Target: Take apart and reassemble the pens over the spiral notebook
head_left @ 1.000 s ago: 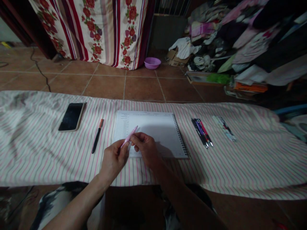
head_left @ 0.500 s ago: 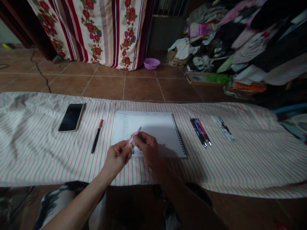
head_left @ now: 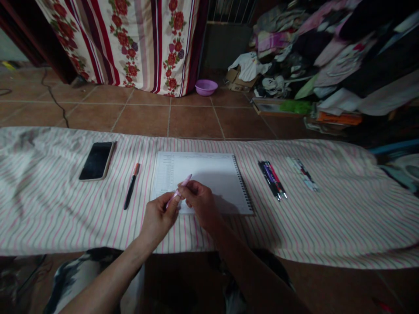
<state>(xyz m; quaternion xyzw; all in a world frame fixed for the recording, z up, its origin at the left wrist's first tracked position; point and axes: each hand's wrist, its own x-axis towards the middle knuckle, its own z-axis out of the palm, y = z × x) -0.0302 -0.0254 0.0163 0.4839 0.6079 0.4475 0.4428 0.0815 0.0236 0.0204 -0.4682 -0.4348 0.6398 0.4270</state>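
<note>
A pink pen (head_left: 183,184) is held between both hands above the near edge of a white spiral notebook (head_left: 212,174). My left hand (head_left: 159,218) pinches its lower end. My right hand (head_left: 199,203) grips the pen's middle with closed fingers. The pen's upper tip points up and to the right over the page. The notebook lies open on a striped cloth (head_left: 327,218) that covers the low surface in front of me.
A black pen with an orange cap (head_left: 131,186) and a dark phone (head_left: 97,160) lie left of the notebook. A bundle of pens (head_left: 272,179) and a patterned pen (head_left: 303,173) lie to its right. Tiled floor, a purple bowl (head_left: 206,87) and piled clothes sit beyond.
The hands stay together on the pink pen. The pen's tip rose slightly and the view shifted a little; nothing else moved.
</note>
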